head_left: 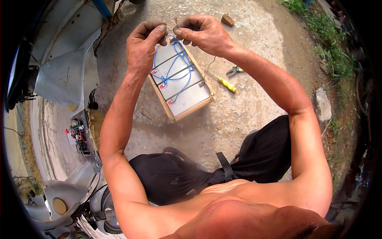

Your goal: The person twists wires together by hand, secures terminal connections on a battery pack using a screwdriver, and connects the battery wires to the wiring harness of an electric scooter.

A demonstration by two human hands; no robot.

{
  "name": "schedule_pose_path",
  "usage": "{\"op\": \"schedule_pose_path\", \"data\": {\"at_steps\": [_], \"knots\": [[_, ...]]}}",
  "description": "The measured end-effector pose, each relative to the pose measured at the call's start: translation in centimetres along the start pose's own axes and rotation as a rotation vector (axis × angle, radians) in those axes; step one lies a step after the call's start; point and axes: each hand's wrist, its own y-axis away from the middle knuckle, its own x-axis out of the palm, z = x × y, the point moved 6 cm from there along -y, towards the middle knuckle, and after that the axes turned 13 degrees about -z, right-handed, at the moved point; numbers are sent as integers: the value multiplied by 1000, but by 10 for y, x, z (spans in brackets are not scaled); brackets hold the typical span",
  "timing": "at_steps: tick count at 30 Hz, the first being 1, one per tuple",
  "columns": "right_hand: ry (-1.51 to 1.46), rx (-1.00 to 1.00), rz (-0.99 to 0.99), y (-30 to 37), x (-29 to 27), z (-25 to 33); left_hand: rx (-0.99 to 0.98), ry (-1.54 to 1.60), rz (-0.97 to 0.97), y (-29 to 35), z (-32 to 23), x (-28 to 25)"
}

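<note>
Both my hands are raised over the far end of a wooden-framed battery pack (187, 109). My left hand (144, 42) is closed in a pinch, thumb against fingers; what lies in it is too small to make out. My right hand (207, 36) pinches a thin wire (176, 20), whose end sticks up past the fingertips. The fingertips of the two hands are a short gap apart. Blue wire (178, 79) loops across the grey battery tops and rises close beneath the hands. Red terminals (162, 86) show along the pack's left side. A thin dark wire (210, 65) runs up from its right side.
Right of the pack lie a yellow-handled screwdriver (227, 84) and pliers (234, 71). A brown block (227, 20) sits beyond my right hand. Grey vehicle panels (63, 77) and exposed wiring (79, 133) stand at left. A stone (323, 104) and weeds (338, 47) edge the concrete at right.
</note>
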Motion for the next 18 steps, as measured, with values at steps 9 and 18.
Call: {"op": "schedule_pose_path", "data": {"at_steps": [9,18], "knots": [[19,-15,-9,-1,0,0,164,-150,-70,13,-16,12],[-13,-7,-6,-2,-1,-3,180,-218,-10,15,-15,13]]}}
